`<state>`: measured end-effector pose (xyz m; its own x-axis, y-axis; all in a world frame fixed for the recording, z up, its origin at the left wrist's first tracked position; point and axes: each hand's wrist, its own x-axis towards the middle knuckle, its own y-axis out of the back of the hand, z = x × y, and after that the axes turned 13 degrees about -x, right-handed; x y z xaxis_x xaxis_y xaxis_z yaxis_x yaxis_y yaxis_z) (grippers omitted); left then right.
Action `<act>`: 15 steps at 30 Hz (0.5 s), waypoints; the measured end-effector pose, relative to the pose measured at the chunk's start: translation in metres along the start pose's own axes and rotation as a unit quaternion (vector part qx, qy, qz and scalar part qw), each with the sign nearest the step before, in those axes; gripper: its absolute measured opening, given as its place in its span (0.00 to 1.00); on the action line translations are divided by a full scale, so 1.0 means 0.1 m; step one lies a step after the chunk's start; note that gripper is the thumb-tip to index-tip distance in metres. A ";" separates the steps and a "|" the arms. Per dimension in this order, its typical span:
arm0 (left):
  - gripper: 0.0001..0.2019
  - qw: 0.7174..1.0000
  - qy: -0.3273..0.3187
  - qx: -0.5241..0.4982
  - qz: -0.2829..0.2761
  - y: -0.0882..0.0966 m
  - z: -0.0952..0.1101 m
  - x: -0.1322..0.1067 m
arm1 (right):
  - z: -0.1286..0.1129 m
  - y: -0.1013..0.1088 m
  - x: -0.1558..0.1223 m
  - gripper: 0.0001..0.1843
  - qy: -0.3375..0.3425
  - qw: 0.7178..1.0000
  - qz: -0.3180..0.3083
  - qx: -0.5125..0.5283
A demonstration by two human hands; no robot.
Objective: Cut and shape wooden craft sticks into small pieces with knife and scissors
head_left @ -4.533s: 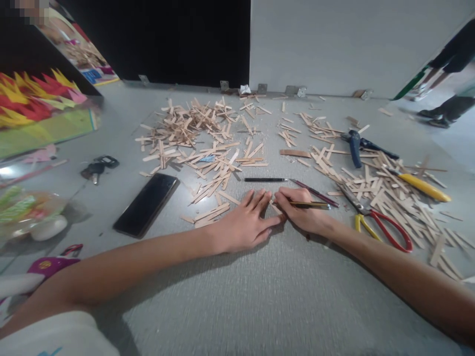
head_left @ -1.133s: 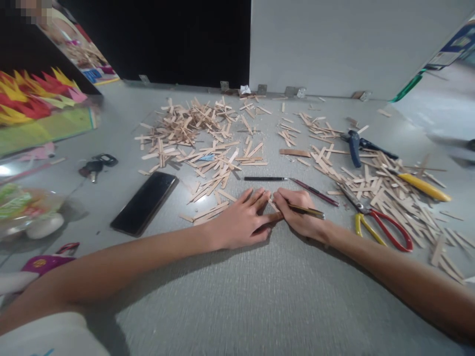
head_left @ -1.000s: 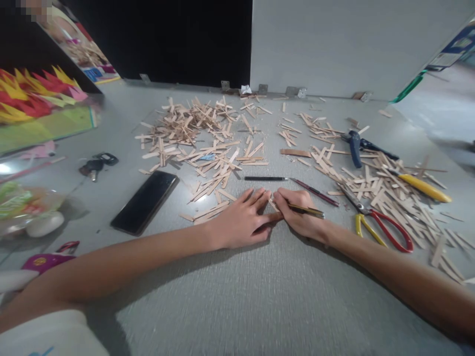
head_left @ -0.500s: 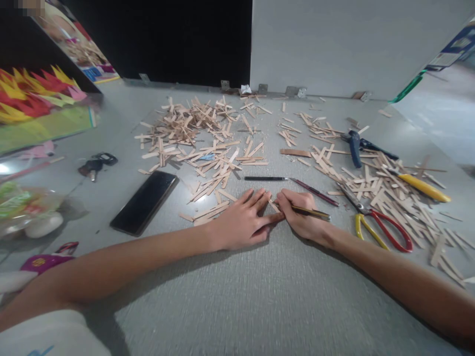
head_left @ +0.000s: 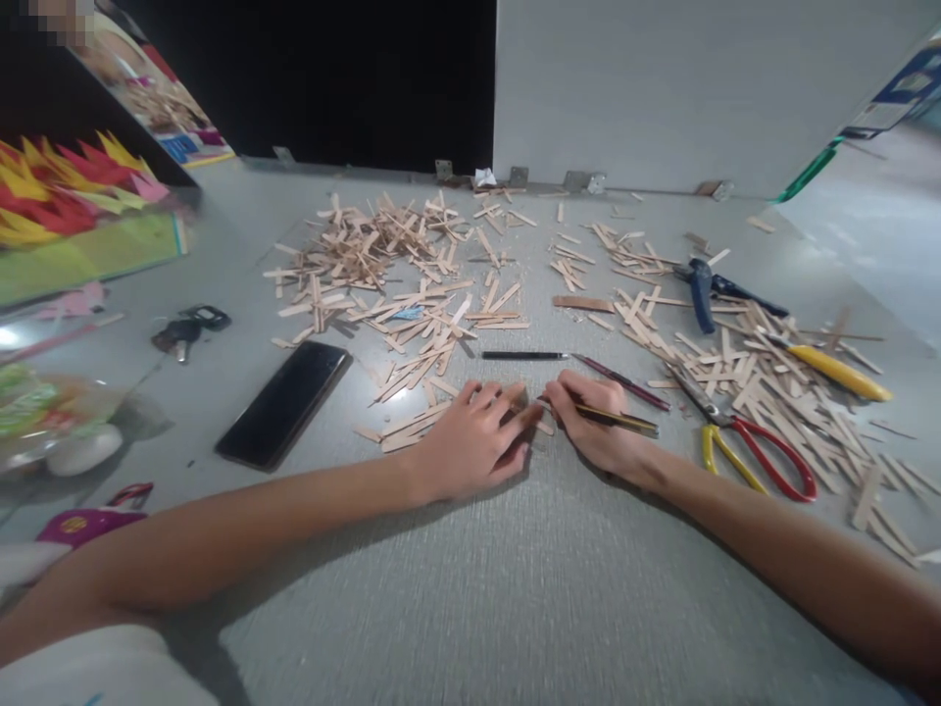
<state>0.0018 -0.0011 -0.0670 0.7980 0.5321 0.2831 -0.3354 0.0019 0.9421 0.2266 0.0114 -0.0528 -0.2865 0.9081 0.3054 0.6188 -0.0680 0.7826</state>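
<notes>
My left hand (head_left: 470, 438) lies palm down on the grey table, its fingers stretched and somewhat apart. Its fingertips rest by a small flat wooden stick (head_left: 545, 428), partly hidden beneath them. My right hand (head_left: 594, 417) is closed in a writing grip around a slim yellow-and-black pen-shaped tool (head_left: 618, 421). The tool's dark tip points left, close to my left fingertips; whether it is a point or a blade I cannot tell. Just beyond my hands lie a black pen-like tool with a silver tip (head_left: 523, 355) and a dark red one (head_left: 624, 383).
Piled wooden sticks (head_left: 368, 240) spread behind, with more (head_left: 779, 392) at right. Red-and-yellow-handled pliers (head_left: 771, 456), a blue-handled tool (head_left: 702, 294) and a yellow-handled tool (head_left: 838, 373) lie right. A phone (head_left: 285, 405) and keys (head_left: 180, 333) are left. Panels (head_left: 662, 88) rise behind.
My left hand has drawn slightly left, its fingers a little more bent. The gap to my right hand is wider and shows more of the small stick.
</notes>
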 end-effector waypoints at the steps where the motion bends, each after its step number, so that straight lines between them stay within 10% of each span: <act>1: 0.23 1.000 0.016 0.001 0.011 -0.01 0.01 -0.01 | 0.01 0.00 0.00 0.27 -0.002 1.000 -0.003 -0.001; 6: 0.23 0.996 0.065 -0.007 0.060 -0.04 0.04 -0.04 | 0.03 0.01 0.00 0.28 -0.010 1.000 -0.020 -0.003; 15: 0.17 0.990 -0.098 -0.070 0.071 -0.02 -0.01 -0.02 | 0.03 0.01 0.01 0.28 -0.026 1.000 0.002 0.004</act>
<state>0.0001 -0.0014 -0.0701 0.8155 0.3600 0.4532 -0.5060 0.0634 0.8602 0.2295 0.0133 -0.0536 -0.2464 0.9279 0.2799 0.6251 -0.0686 0.7775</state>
